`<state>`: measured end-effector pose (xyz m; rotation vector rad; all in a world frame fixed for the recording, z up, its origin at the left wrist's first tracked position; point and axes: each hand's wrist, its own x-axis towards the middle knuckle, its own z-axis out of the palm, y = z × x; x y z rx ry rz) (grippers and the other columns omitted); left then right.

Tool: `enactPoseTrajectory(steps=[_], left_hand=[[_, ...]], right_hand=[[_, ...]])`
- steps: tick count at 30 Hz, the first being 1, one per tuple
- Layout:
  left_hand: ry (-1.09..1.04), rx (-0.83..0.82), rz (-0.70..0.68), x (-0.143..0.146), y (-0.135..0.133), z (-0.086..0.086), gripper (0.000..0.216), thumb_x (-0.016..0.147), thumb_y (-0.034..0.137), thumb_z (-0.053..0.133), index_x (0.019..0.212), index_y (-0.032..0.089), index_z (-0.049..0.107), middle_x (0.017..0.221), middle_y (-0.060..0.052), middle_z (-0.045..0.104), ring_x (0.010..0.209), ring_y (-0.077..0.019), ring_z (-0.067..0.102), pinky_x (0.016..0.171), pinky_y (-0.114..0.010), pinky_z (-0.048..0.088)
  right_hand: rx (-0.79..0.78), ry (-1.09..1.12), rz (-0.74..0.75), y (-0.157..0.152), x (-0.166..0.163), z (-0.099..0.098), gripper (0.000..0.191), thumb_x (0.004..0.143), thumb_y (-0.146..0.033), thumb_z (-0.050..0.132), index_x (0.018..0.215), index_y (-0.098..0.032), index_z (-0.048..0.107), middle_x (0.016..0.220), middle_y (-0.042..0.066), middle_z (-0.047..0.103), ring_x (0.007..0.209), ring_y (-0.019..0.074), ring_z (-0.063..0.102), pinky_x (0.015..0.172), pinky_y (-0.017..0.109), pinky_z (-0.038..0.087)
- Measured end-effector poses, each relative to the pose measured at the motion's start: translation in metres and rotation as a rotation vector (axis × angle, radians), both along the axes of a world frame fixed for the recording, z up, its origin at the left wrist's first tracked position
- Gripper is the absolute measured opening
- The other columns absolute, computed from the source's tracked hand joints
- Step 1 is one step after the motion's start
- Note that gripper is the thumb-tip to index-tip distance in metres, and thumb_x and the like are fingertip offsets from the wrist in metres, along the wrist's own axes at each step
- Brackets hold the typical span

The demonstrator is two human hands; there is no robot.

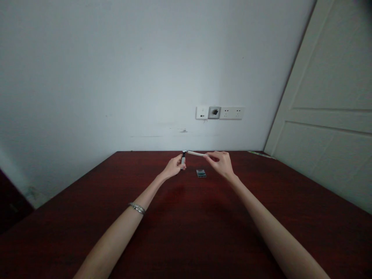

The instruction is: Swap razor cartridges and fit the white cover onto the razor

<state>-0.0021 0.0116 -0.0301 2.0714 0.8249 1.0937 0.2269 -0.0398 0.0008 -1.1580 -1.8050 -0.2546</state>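
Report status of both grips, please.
Left grip: upright grey-black tool. Right grip: slim white rod, end near tool's top. Small flat dark rectangular piece lies between, untouched.

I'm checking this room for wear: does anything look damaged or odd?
Dark scuffs mark the pale wall just above the table's back edge, below and left of the sockets; they stand out against the plain surface.

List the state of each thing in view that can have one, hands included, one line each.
Grey-handled tool: gripped, roughly upright
White stick: nearly level, tip beside the tool's top, contact unclear
Left hand: closed around the grey-handled tool
Right hand: pinching the white stick
Flat rectangular packet: lying on the table
Bracelet: worn on the left arm
Double socket: nothing plugged in
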Motion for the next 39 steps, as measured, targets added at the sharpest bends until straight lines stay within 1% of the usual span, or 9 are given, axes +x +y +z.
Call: enactPoseTrajectory(steps=[4, 7, 9, 12, 15, 20, 27, 33, 39], left_hand=[[-0.011, -0.052, -0.004, -0.001, 0.004, -0.005, 0.012, 0.071, 0.011, 0.050, 0.080, 0.016, 0.045, 0.065, 0.000, 0.059, 0.060, -0.0111, 0.061, 0.058, -0.021, 0.046], [-0.014, -0.138, 0.022, -0.002, 0.006, -0.006, 0.014, 0.073, 0.011, 0.050, 0.084, 0.016, 0.043, 0.067, -0.001, 0.060, 0.059, -0.0117, 0.062, 0.054, -0.021, 0.045], [-0.018, -0.226, 0.025, -0.001, 0.006, -0.005, 0.016, 0.075, 0.011, 0.049, 0.088, 0.016, 0.042, 0.068, -0.001, 0.061, 0.058, -0.0121, 0.062, 0.053, -0.021, 0.046], [-0.043, -0.350, -0.011, 0.001, 0.001, -0.003, 0.021, 0.078, 0.011, 0.049, 0.096, 0.016, 0.040, 0.073, -0.003, 0.062, 0.060, -0.0126, 0.064, 0.056, -0.023, 0.047], [-0.074, -0.416, -0.036, 0.003, -0.004, -0.002, 0.028, 0.079, 0.012, 0.050, 0.105, 0.017, 0.038, 0.081, -0.006, 0.064, 0.065, -0.0133, 0.065, 0.060, -0.024, 0.047], [-0.111, -0.414, -0.040, 0.005, -0.006, -0.001, 0.031, 0.080, 0.014, 0.051, 0.108, 0.017, 0.038, 0.085, -0.008, 0.064, 0.068, -0.0142, 0.065, 0.061, -0.024, 0.046], [-0.075, -0.325, -0.045, 0.006, -0.006, -0.003, 0.027, 0.078, 0.014, 0.053, 0.103, 0.015, 0.043, 0.078, -0.007, 0.064, 0.063, -0.0131, 0.064, 0.058, -0.024, 0.046], [-0.073, -0.298, 0.041, 0.003, -0.007, -0.003, 0.024, 0.074, 0.010, 0.052, 0.096, 0.014, 0.046, 0.069, -0.003, 0.063, 0.056, -0.0113, 0.061, 0.053, -0.022, 0.045], [-0.067, -0.299, 0.069, 0.002, -0.009, -0.001, 0.019, 0.072, 0.008, 0.053, 0.089, 0.015, 0.046, 0.065, -0.001, 0.061, 0.054, -0.0103, 0.060, 0.051, -0.020, 0.045]], right_hand=[[-0.043, 0.058, 0.034, 0.002, 0.004, -0.004, 0.033, 0.080, -0.047, 0.053, 0.086, -0.021, 0.073, 0.078, 0.006, 0.071, 0.071, 0.0185, 0.063, 0.073, 0.030, 0.041], [-0.107, 0.240, 0.117, 0.002, 0.001, -0.005, 0.037, 0.077, -0.049, 0.055, 0.087, -0.018, 0.073, 0.081, 0.007, 0.070, 0.071, 0.0193, 0.062, 0.069, 0.029, 0.043], [-0.217, 0.387, 0.193, 0.002, -0.002, -0.005, 0.043, 0.075, -0.051, 0.056, 0.091, -0.015, 0.072, 0.073, 0.007, 0.068, 0.065, 0.0176, 0.059, 0.061, 0.028, 0.042], [-0.398, 0.515, 0.307, 0.003, -0.009, -0.008, 0.054, 0.074, -0.050, 0.056, 0.113, -0.012, 0.062, 0.056, 0.000, 0.056, 0.051, 0.0117, 0.048, 0.051, 0.024, 0.037], [-0.508, 0.561, 0.403, 0.004, -0.021, -0.014, 0.066, 0.074, -0.044, 0.056, 0.132, -0.015, 0.044, 0.051, -0.007, 0.042, 0.045, 0.0074, 0.036, 0.044, 0.021, 0.030], [-0.661, 0.729, 0.578, 0.003, -0.042, -0.024, 0.072, 0.074, -0.043, 0.054, 0.139, -0.020, 0.031, 0.051, -0.010, 0.029, 0.041, 0.0053, 0.025, 0.039, 0.019, 0.022], [-0.794, 0.851, 0.652, -0.006, -0.054, -0.029, 0.075, 0.071, -0.043, 0.058, 0.138, -0.020, 0.033, 0.048, -0.011, 0.029, 0.040, 0.0050, 0.025, 0.041, 0.020, 0.027], [-0.779, 0.905, 0.729, -0.013, -0.055, -0.021, 0.073, 0.070, -0.039, 0.061, 0.136, -0.020, 0.037, 0.050, -0.010, 0.028, 0.043, 0.0051, 0.025, 0.046, 0.021, 0.034], [-0.688, 0.749, 0.604, -0.006, -0.048, -0.025, 0.068, 0.073, -0.042, 0.056, 0.135, -0.019, 0.039, 0.051, -0.009, 0.028, 0.045, 0.0061, 0.027, 0.044, 0.020, 0.029]])
